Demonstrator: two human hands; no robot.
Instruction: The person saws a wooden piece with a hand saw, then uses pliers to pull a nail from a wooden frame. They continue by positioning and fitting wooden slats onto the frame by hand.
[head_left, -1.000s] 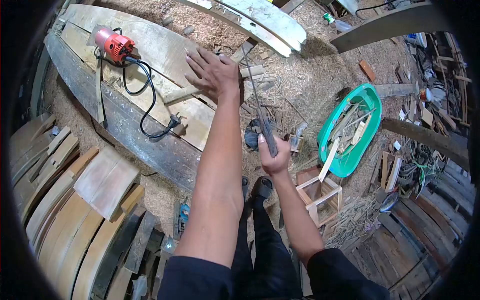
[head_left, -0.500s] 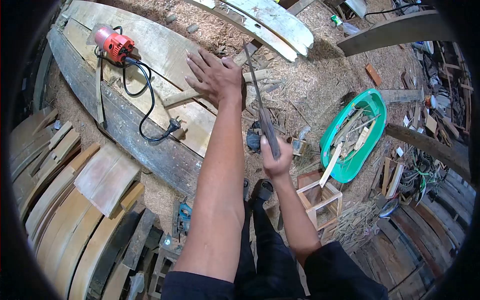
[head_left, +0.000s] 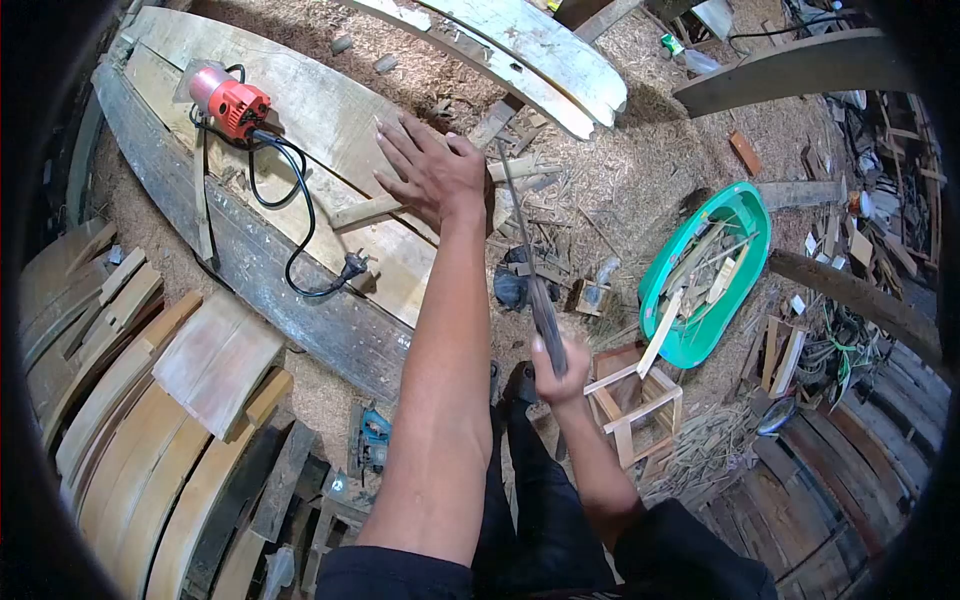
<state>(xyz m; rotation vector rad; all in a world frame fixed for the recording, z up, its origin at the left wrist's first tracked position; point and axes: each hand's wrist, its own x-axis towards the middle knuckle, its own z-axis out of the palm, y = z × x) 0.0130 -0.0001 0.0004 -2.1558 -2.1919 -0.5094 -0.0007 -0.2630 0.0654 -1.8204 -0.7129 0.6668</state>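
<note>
My left hand (head_left: 436, 178) lies flat with fingers spread, pressing a narrow wooden strip (head_left: 364, 213) down on a wide wooden board (head_left: 330, 130). The strip's far end sticks out past the board's right edge, beyond my wrist. In my right hand (head_left: 563, 368) is the dark handle of a handsaw (head_left: 541, 302), the fingers wrapped around it. Its thin blade points away from me and crosses the strip's protruding end in this view. A red power tool (head_left: 238, 107), probably a router, stands on the board left of my left hand, its black cord and plug lying loose.
A green plastic tub (head_left: 703, 352) of wood scraps is at the right, beside a small wooden frame (head_left: 650, 415). Curved planks (head_left: 150, 440) are stacked at the lower left near a blue power tool (head_left: 374, 438). A pale curved timber (head_left: 560, 60) lies ahead; shavings cover the floor.
My right hand has drawn the saw back toward me, and the blade's tip now sits nearer the strip. My left hand stays pressed in place on the strip.
</note>
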